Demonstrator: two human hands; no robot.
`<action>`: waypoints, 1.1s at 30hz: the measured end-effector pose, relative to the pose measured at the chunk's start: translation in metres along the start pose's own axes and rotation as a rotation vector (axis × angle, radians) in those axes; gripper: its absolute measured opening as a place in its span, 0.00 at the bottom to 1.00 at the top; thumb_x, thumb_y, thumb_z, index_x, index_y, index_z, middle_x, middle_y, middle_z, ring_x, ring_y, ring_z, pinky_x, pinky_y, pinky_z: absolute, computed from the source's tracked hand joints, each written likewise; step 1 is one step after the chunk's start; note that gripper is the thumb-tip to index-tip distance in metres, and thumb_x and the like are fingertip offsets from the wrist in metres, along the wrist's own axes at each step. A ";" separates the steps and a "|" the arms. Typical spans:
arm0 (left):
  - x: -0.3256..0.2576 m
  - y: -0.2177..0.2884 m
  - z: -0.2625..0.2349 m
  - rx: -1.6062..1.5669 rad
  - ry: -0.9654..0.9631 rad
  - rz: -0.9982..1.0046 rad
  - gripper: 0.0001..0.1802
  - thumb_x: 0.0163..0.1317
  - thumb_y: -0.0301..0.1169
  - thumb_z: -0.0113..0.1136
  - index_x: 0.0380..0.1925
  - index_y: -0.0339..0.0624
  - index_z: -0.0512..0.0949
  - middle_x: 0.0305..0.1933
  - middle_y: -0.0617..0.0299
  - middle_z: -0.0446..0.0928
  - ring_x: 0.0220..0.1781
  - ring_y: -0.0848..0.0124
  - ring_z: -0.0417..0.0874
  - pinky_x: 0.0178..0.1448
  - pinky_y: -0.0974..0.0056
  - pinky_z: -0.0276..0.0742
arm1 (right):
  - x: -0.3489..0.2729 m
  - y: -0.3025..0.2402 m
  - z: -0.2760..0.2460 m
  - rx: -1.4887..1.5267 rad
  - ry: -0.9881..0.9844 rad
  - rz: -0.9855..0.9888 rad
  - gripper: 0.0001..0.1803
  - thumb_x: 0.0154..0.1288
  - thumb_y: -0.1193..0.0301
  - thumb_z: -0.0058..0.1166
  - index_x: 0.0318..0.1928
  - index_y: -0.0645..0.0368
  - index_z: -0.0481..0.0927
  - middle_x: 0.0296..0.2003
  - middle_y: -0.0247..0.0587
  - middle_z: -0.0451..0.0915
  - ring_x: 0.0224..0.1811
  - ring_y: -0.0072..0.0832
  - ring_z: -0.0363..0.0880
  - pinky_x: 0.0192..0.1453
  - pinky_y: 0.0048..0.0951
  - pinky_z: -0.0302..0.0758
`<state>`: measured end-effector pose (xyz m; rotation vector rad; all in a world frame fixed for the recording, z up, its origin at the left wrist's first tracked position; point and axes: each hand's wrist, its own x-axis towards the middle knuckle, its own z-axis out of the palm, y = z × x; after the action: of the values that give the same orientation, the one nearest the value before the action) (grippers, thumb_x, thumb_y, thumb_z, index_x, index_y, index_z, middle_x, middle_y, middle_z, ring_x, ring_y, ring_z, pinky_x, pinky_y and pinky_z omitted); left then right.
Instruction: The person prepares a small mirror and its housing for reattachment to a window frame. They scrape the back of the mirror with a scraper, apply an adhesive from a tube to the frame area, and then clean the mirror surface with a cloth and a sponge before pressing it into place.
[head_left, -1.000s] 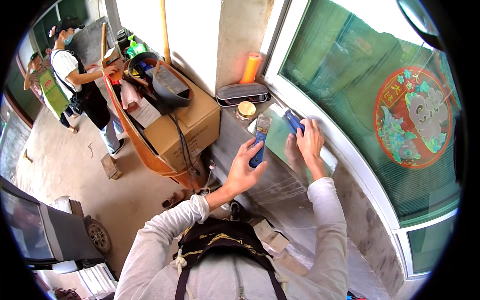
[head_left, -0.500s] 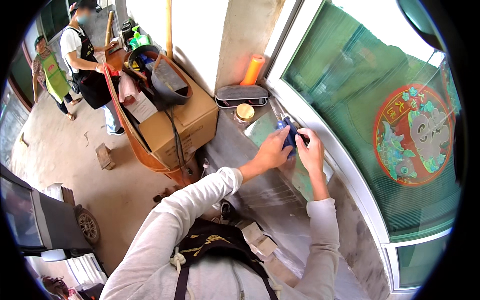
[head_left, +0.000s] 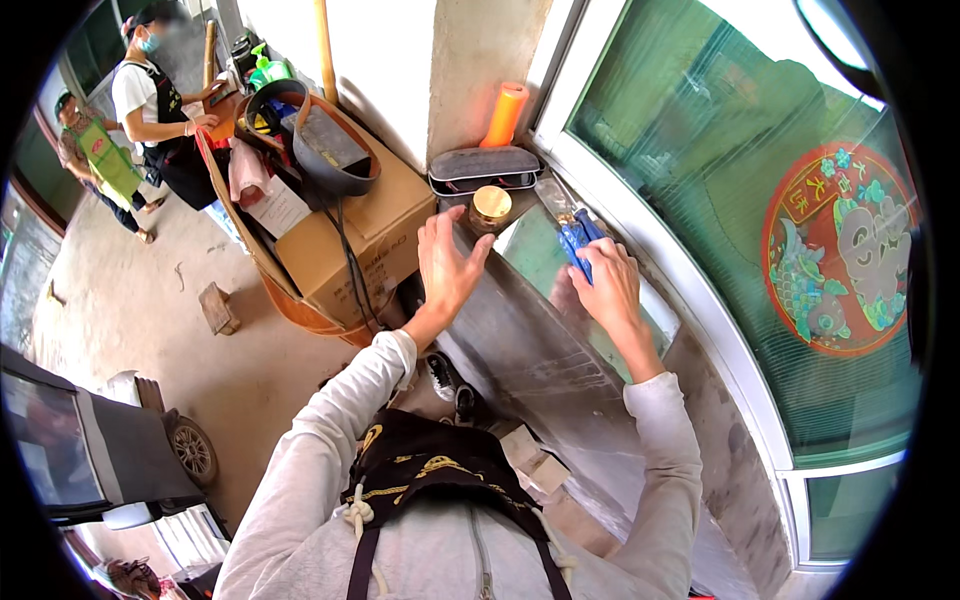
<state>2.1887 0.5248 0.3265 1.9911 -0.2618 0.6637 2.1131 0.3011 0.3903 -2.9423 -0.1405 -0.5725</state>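
My right hand (head_left: 612, 288) grips a pair of blue-handled pliers (head_left: 576, 244) above the ledge by the window, with the jaws pointing away from me. Off to the left, my left hand (head_left: 447, 265) is open and holds nothing, its fingers apart. Closest to its fingertips stands a small jar with a gold lid (head_left: 491, 204). Beneath the pliers, a greenish glass pane (head_left: 530, 250) lies on the grey ledge (head_left: 530, 345). Behind the jar sits an open grey case (head_left: 484, 165), and an orange cylinder (head_left: 505, 114) stands at the wall.
At left, a cardboard box (head_left: 365, 235) carries a dark strap (head_left: 340, 165) and other items. A green-framed window pane (head_left: 690, 200) borders the ledge on the right. Two people in aprons (head_left: 165, 130) stand far left, near a wooden block (head_left: 218, 308) and a dark vehicle (head_left: 130, 430).
My left hand has left the pliers, swung left toward the jar and opened. My right hand keeps hold of the pliers. The person in the dark apron has shifted slightly.
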 end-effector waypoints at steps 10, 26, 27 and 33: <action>-0.002 -0.015 0.010 -0.120 -0.051 -0.056 0.22 0.58 0.24 0.57 0.55 0.44 0.75 0.50 0.55 0.78 0.54 0.54 0.74 0.59 0.52 0.66 | 0.086 -0.071 0.058 0.114 0.099 0.096 0.38 0.44 0.54 0.74 0.50 0.63 0.71 0.43 0.52 0.80 0.51 0.46 0.77 0.56 0.46 0.71; 0.055 0.001 -0.078 0.389 -0.096 0.430 0.41 0.45 0.31 0.71 0.63 0.46 0.67 0.60 0.57 0.70 0.60 0.56 0.69 0.62 0.51 0.60 | -0.023 0.002 -0.038 0.433 0.316 0.186 0.30 0.46 0.69 0.73 0.49 0.60 0.73 0.41 0.45 0.81 0.44 0.35 0.81 0.53 0.34 0.75; 0.062 0.001 -0.074 0.407 -0.140 0.466 0.45 0.44 0.33 0.73 0.65 0.45 0.65 0.62 0.56 0.68 0.61 0.56 0.68 0.62 0.51 0.59 | -0.041 0.019 -0.046 0.361 0.296 0.285 0.30 0.46 0.69 0.73 0.50 0.61 0.73 0.42 0.46 0.81 0.45 0.36 0.80 0.53 0.34 0.75; 0.096 -0.003 -0.040 0.609 -0.327 0.621 0.58 0.40 0.44 0.77 0.71 0.45 0.55 0.64 0.54 0.66 0.63 0.58 0.66 0.61 0.50 0.60 | -0.160 0.104 -0.072 0.164 0.341 0.633 0.28 0.49 0.65 0.72 0.49 0.58 0.74 0.40 0.42 0.81 0.44 0.37 0.80 0.51 0.35 0.74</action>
<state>2.2560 0.5696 0.3926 2.6269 -1.0030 0.8681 1.9514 0.1769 0.3834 -2.4717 0.7107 -0.8759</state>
